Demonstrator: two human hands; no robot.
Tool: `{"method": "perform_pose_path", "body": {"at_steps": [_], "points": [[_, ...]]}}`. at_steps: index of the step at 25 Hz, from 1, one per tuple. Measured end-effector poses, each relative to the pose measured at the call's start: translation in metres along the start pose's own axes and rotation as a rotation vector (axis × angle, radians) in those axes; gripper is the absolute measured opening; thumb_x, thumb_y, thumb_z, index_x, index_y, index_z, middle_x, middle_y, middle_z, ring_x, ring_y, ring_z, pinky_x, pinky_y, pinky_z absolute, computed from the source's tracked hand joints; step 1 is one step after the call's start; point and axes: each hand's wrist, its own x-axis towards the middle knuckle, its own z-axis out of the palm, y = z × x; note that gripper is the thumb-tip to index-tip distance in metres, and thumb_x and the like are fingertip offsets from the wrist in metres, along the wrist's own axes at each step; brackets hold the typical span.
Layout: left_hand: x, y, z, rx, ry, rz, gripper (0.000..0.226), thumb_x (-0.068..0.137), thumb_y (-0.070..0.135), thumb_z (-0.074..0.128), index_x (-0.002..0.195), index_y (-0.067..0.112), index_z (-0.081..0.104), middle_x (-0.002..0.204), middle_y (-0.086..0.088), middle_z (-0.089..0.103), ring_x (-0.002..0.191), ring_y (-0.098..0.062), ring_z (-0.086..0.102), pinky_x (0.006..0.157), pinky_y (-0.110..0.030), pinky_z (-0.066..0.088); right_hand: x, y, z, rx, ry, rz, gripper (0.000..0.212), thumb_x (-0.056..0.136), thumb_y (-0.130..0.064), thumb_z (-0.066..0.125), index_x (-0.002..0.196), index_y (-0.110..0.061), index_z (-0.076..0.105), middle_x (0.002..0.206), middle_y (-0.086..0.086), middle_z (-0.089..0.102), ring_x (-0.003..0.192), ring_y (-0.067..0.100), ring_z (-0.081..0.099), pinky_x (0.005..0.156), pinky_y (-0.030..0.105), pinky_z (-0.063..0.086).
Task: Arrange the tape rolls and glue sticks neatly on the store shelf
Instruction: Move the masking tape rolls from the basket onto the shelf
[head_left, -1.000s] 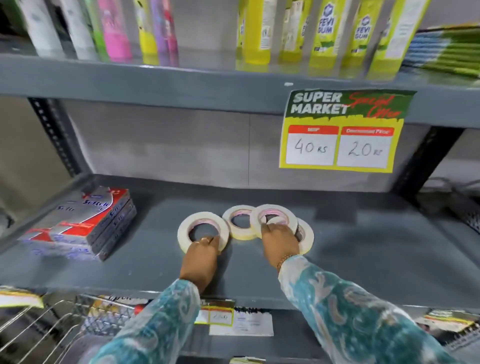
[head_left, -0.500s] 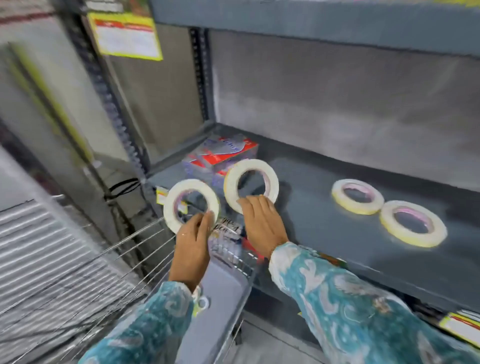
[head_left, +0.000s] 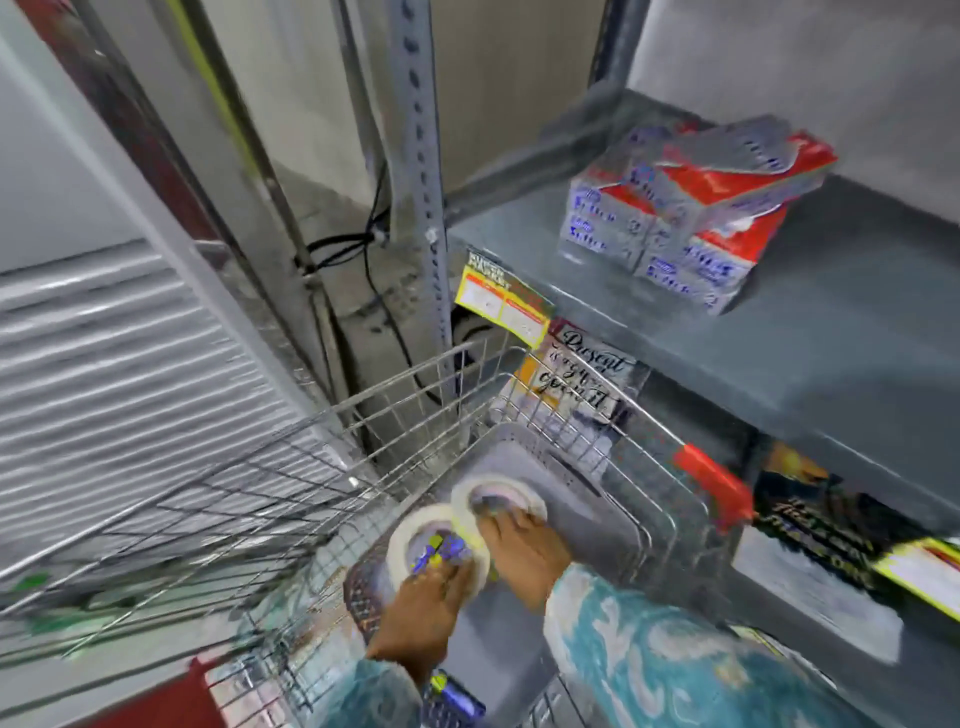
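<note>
The left hand (head_left: 431, 590) pinches the rim of the nearer tape roll (head_left: 415, 525). The right hand (head_left: 522, 545) seems to hook its fingers into the farther tape roll (head_left: 511, 493). Both rolls sit low inside the wire cart (head_left: 234, 499), off the shelf's (head_left: 779, 364) front left corner. The rolls are probably light, stiff rings, best held by the rim or through the hole.

Both arms clothed to the wrist, lower part of the frame.

Left sleeve (head_left: 363, 696), bottom centre: teal fabric with a pale cream swirling print. Only a short stretch shows, with its cuff at the wrist.

Right sleeve (head_left: 675, 670), lower right: same teal cloth, much more of it in view. Cream scrolls and blotches lie over darker teal patches, and the cut looks loose and full.

Left hand (head_left: 421, 608) and right hand (head_left: 519, 545) bare beyond the cuffs. Fingers blurred by motion; nail detail unreadable. Print edges smeared throughout.
</note>
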Motion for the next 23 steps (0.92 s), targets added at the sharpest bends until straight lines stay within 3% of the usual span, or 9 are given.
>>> {"method": "perform_pose_path", "body": {"at_steps": [3,6,9,12,15,16,19,21,23], "points": [[0.023,-0.004,0.050,-0.009,-0.134,-0.017,0.079,0.046,0.029,0.067,0.122,0.017,0.045,0.075,-0.003,0.077,0.065,-0.008,0.072,0.051,-0.014,0.054,0.026,-0.012,0.051,0.148,-0.109,0.204,0.036,0.063,-0.020,0.037,0.056,-0.022,0.073,0.049,0.000,0.066,0.043,0.012,0.065,0.034,0.014,0.045],[0.031,-0.011,0.066,-0.006,-0.167,-0.046,0.043,0.052,0.023,0.047,0.090,0.012,0.066,0.063,-0.003,0.075,0.045,-0.011,0.067,0.036,-0.014,0.047,0.037,-0.012,0.077,0.140,-0.120,0.261,0.031,0.062,-0.022,0.036,0.058,-0.022,0.068,0.052,0.001,0.068,0.045,0.010,0.065,0.036,0.014,0.045],[0.031,-0.006,0.062,0.060,-0.108,-0.132,0.042,0.058,0.012,0.032,0.071,0.008,0.071,0.057,-0.004,0.073,0.033,-0.011,0.059,0.032,-0.015,0.041,0.032,0.002,0.074,0.110,-0.156,0.266,0.021,0.062,-0.021,0.036,0.077,-0.019,0.050,0.052,0.003,0.066,0.047,0.012,0.064,0.042,0.016,0.049],[0.034,0.001,0.042,-0.049,-0.015,-0.204,0.043,0.065,0.020,0.034,0.062,0.009,0.076,0.060,-0.006,0.074,0.040,-0.014,0.065,0.047,-0.015,0.048,0.021,0.011,0.045,0.082,-0.203,0.228,0.027,0.066,-0.024,0.047,0.074,-0.019,0.071,0.059,0.007,0.070,0.059,0.015,0.068,0.052,0.019,0.054],[0.046,0.004,0.002,-0.223,0.080,-0.361,0.051,0.057,0.031,0.035,0.072,0.001,0.074,0.074,-0.023,0.073,0.051,-0.031,0.069,0.047,-0.032,0.055,0.019,0.027,0.011,0.084,-0.106,0.089,0.034,0.087,-0.009,0.052,0.120,0.000,0.053,0.117,0.026,0.058,0.110,0.039,0.054,0.090,0.045,0.049],[0.049,0.006,-0.015,-0.260,0.158,-0.438,0.055,0.056,0.031,0.036,0.077,-0.005,0.072,0.082,-0.028,0.072,0.055,-0.037,0.069,0.047,-0.040,0.056,0.015,0.031,-0.008,0.109,-0.059,0.071,0.038,0.084,-0.011,0.058,0.120,0.000,0.053,0.119,0.024,0.057,0.111,0.036,0.054,0.090,0.044,0.049],[0.049,0.021,-0.069,-0.300,0.291,-0.593,0.050,0.066,0.025,0.040,0.085,-0.013,0.068,0.091,-0.034,0.069,0.063,-0.046,0.067,0.053,-0.048,0.055,-0.020,0.043,-0.057,0.104,0.154,0.000,0.024,0.062,-0.036,0.067,0.083,-0.027,0.071,0.081,-0.012,0.071,0.077,0.005,0.067,0.060,0.017,0.056],[0.042,0.029,-0.094,-0.279,0.304,-0.588,0.047,0.079,0.017,0.033,0.088,-0.014,0.067,0.093,-0.035,0.068,0.068,-0.047,0.067,0.058,-0.051,0.055,-0.041,0.050,-0.080,0.030,0.301,-0.097,0.022,0.073,-0.031,0.052,0.085,-0.029,0.070,0.088,-0.015,0.071,0.086,0.004,0.067,0.069,0.016,0.055],[0.035,0.041,-0.119,-0.271,0.251,-0.572,0.066,0.082,0.031,0.017,0.095,-0.014,0.065,0.102,-0.035,0.063,0.082,-0.048,0.064,0.067,-0.054,0.054,-0.062,0.063,-0.111,0.050,0.526,-0.193,0.018,0.085,-0.020,0.052,0.094,-0.021,0.068,0.103,-0.004,0.071,0.104,0.015,0.064,0.087,0.025,0.052]]}}
